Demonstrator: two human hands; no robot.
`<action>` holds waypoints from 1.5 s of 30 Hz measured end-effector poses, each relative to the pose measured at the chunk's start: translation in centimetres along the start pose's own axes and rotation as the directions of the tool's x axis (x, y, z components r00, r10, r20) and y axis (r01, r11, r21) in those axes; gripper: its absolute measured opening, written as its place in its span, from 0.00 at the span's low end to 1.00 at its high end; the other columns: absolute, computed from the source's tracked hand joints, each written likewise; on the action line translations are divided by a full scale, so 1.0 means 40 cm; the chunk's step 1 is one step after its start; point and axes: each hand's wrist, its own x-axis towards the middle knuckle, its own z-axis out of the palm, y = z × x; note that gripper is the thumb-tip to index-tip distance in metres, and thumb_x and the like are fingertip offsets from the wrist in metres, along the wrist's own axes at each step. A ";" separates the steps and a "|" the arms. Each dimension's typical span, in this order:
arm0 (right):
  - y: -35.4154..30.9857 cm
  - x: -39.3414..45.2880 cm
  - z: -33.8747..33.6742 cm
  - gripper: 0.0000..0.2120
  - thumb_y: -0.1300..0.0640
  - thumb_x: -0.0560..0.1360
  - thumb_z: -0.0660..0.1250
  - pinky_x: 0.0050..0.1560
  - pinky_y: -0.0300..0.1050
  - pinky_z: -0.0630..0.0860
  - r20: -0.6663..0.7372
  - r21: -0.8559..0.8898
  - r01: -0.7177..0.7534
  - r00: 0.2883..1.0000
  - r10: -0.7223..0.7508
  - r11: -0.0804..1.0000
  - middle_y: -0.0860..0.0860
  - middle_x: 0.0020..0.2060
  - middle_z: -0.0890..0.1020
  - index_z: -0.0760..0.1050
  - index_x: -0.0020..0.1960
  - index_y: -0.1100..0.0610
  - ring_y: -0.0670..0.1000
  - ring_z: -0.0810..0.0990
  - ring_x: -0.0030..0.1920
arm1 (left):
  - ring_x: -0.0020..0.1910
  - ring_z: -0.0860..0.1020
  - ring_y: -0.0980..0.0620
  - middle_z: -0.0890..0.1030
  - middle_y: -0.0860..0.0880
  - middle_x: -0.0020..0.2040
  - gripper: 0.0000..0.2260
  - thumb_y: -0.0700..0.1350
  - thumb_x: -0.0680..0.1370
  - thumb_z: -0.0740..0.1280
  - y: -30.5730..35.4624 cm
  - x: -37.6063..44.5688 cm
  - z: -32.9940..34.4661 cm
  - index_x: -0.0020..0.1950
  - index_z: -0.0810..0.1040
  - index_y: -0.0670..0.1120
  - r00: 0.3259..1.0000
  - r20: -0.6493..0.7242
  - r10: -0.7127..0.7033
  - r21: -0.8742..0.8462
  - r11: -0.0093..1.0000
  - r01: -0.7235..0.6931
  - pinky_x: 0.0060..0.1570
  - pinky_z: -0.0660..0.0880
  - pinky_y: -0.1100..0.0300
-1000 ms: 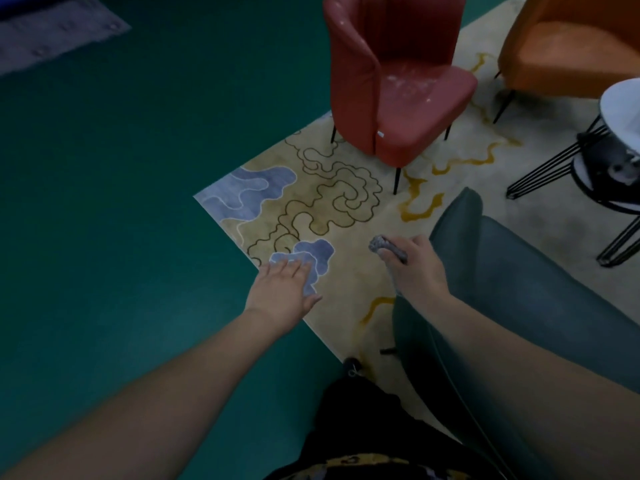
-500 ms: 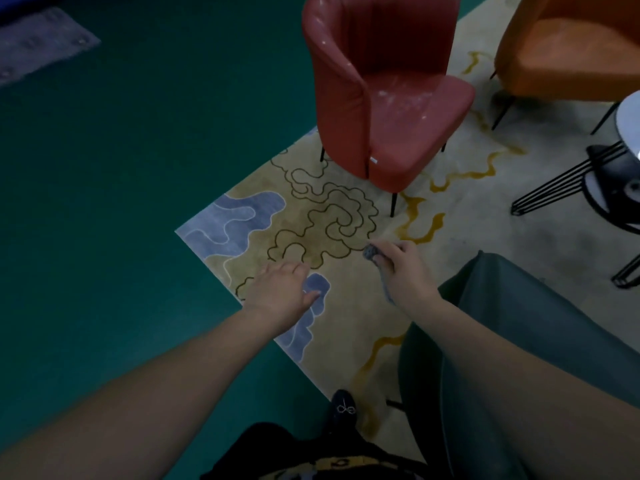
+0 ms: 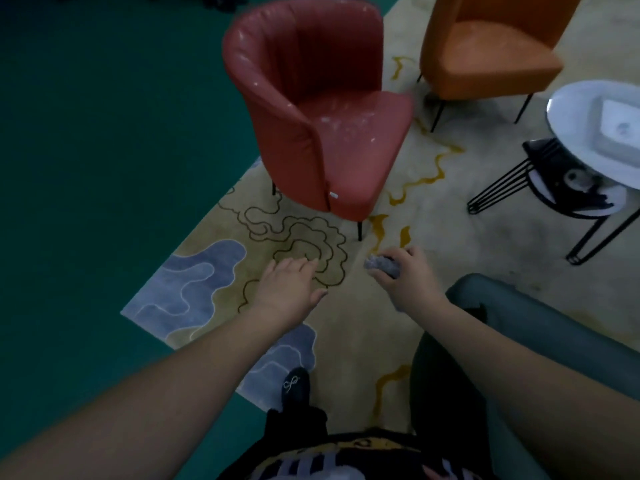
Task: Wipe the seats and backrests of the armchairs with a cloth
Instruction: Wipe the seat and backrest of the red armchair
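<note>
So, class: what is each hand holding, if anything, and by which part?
The right hand grips a bunched grey cloth round its middle, one end poking out past the fingers. The left hand is open and holds nothing.

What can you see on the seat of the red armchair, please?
Pale whitish flecks are scattered over the seat of the red armchair and its armrest rim. Nothing else lies on it. The seat's underside is hidden.

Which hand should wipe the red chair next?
Probably the right hand: it already grips the cloth and hangs near the red armchair's speckled seat. The left hand holds nothing.
</note>
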 end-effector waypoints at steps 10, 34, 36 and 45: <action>-0.082 0.254 -0.023 0.13 0.41 0.75 0.65 0.38 0.45 0.77 -0.141 0.070 -0.162 0.975 0.170 0.984 0.48 0.48 0.68 0.74 0.55 0.46 0.48 0.74 0.41 | 0.73 0.61 0.48 0.64 0.50 0.75 0.29 0.62 0.80 0.56 -0.124 0.300 -0.127 0.77 0.57 0.51 0.994 0.024 0.109 0.072 0.991 -0.110 0.73 0.56 0.48; 0.115 1.188 -0.329 0.15 0.46 0.78 0.63 0.50 0.40 0.65 -0.029 0.056 -0.088 0.996 0.090 0.995 0.51 0.53 0.69 0.74 0.61 0.50 0.45 0.69 0.45 | 0.77 0.54 0.47 0.53 0.50 0.79 0.31 0.61 0.80 0.56 0.011 1.151 -0.290 0.79 0.53 0.51 0.996 0.084 -0.041 -0.016 0.999 0.043 0.75 0.52 0.49; 0.120 1.257 -0.331 0.14 0.48 0.78 0.64 0.51 0.40 0.66 0.013 0.054 -0.074 0.997 0.074 0.996 0.52 0.53 0.70 0.74 0.62 0.51 0.46 0.69 0.46 | 0.77 0.53 0.47 0.53 0.50 0.79 0.31 0.61 0.79 0.57 0.009 1.218 -0.296 0.79 0.54 0.51 0.995 0.084 -0.055 -0.027 0.998 0.057 0.75 0.52 0.50; 0.127 1.579 -0.361 0.15 0.52 0.77 0.66 0.55 0.36 0.65 -0.010 0.050 -0.010 1.000 0.010 0.999 0.51 0.51 0.70 0.75 0.62 0.53 0.45 0.70 0.50 | 0.77 0.54 0.47 0.54 0.50 0.79 0.31 0.61 0.80 0.56 -0.050 1.533 -0.326 0.79 0.53 0.51 0.983 0.117 -0.142 -0.071 0.986 0.151 0.74 0.51 0.50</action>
